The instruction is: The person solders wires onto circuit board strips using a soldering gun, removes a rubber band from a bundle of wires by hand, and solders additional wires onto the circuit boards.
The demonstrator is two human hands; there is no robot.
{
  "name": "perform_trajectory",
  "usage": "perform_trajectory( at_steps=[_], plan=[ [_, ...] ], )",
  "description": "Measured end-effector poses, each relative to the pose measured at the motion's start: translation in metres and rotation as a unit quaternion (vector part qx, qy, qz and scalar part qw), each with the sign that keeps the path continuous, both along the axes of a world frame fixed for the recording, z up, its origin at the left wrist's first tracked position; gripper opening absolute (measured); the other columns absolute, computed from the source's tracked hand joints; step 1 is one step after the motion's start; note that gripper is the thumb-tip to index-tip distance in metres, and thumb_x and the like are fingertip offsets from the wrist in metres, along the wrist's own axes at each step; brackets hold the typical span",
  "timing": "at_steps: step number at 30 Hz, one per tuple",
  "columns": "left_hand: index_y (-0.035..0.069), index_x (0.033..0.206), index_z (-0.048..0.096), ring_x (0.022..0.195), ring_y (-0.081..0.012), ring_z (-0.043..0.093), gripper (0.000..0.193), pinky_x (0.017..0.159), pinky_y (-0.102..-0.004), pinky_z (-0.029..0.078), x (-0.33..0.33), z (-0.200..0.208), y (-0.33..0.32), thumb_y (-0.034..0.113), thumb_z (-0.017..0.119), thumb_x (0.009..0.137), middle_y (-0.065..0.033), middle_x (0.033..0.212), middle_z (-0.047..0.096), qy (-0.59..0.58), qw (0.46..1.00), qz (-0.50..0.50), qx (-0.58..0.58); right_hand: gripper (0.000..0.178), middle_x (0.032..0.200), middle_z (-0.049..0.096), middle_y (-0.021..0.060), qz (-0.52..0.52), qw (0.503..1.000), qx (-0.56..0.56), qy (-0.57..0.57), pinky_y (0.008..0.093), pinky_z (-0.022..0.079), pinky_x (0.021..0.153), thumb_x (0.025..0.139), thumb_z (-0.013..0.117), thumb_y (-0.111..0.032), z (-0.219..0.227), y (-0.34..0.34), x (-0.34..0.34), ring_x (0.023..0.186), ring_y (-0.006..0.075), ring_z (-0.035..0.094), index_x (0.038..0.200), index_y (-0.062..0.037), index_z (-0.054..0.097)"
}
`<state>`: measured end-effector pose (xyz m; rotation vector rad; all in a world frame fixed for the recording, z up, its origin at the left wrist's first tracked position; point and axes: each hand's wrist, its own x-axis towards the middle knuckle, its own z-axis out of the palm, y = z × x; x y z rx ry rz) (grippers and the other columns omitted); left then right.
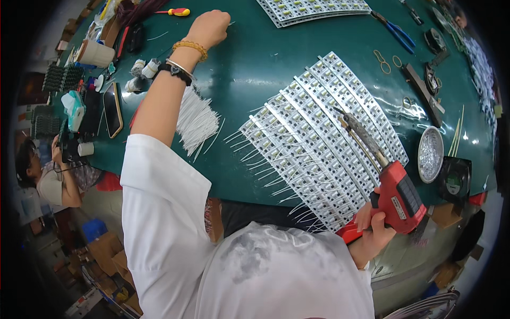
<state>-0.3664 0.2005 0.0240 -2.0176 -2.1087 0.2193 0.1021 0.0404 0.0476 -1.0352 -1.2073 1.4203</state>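
My left hand [211, 27] reaches far across the table, its fingers curled closed. A tiny pale thing shows at the fingertips, too small to name. My right hand [376, 234] grips a red soldering gun [398, 199] by its handle. The gun's long metal tip points up over a panel of small circuit boards [324, 133], which lies slanted at the table's near edge. Thin white wires [271, 173] stick out from the boards along the panel's left and near sides. Under my left forearm lies a pile of loose white wires [195, 121].
More board panels [313, 11] lie at the far edge beside blue-handled pliers [396, 33]. On the right are scissors [381, 61] and a silvery bowl [430, 154]. A phone [112, 110] and a white cup [95, 54] stand left. Another person [56, 170] sits at the left.
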Motion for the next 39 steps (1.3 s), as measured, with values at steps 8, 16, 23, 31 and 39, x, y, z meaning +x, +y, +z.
perform_trajectory(
  at_steps=[8,16,23,31,39],
  plan=[
    [-0.003,0.085,0.062,0.088,-0.0423,0.061,0.014,0.078,-0.0452,0.051,-0.016,-0.004,0.003,0.004,0.055,0.075,-0.0254,0.091,0.063,-0.116,0.992,0.057,0.004,0.06,0.051,0.043,0.0022,0.008,1.0,0.007,0.019,0.0237,0.034,0.04,0.088,0.063,-0.034,-0.001,0.001,0.005,0.038,0.0092,0.039,0.12,0.0128,0.043],
    [0.001,0.089,0.065,0.087,-0.0374,0.064,0.017,0.076,-0.0436,0.053,0.013,0.008,0.02,0.01,0.06,0.075,-0.021,0.092,0.065,0.039,0.997,0.043,-0.047,0.062,0.051,0.046,0.0035,-0.011,1.0,-0.015,0.011,0.0239,0.035,0.04,0.086,0.066,-0.032,0.003,0.0,0.006,0.038,0.0107,0.042,0.12,0.0137,0.04],
    [0.003,0.084,0.065,0.082,-0.0353,0.065,0.017,0.072,-0.0424,0.053,0.009,0.022,0.0,0.012,0.059,0.072,-0.018,0.084,0.067,-0.051,0.987,0.147,0.028,0.063,0.051,0.045,0.0033,-0.031,0.999,-0.021,0.016,0.0246,0.036,0.042,0.086,0.066,-0.033,-0.002,-0.007,0.014,0.038,0.0104,0.042,0.119,0.0138,0.04],
    [-0.002,0.085,0.063,0.06,-0.0071,0.057,0.015,0.054,-0.0218,0.048,0.099,0.046,-0.071,0.012,0.065,0.082,-0.0029,0.065,0.059,-0.624,0.775,0.103,-0.003,0.067,0.055,0.047,0.0029,-0.06,0.997,-0.047,-0.022,0.024,0.034,0.043,0.084,0.067,-0.037,0.0,-0.006,0.007,0.042,0.0091,0.042,0.118,0.0141,0.042],
    [-0.001,0.081,0.061,0.065,-0.0188,0.053,0.012,0.059,-0.0309,0.042,0.184,0.022,-0.123,0.01,0.064,0.081,-0.008,0.077,0.057,-0.509,0.86,-0.001,0.032,0.074,0.054,0.047,0.0027,-0.026,0.997,-0.025,-0.072,0.0229,0.032,0.042,0.081,0.068,-0.046,-0.005,-0.004,-0.001,0.041,0.0086,0.041,0.117,0.0148,0.044]
  ],
)
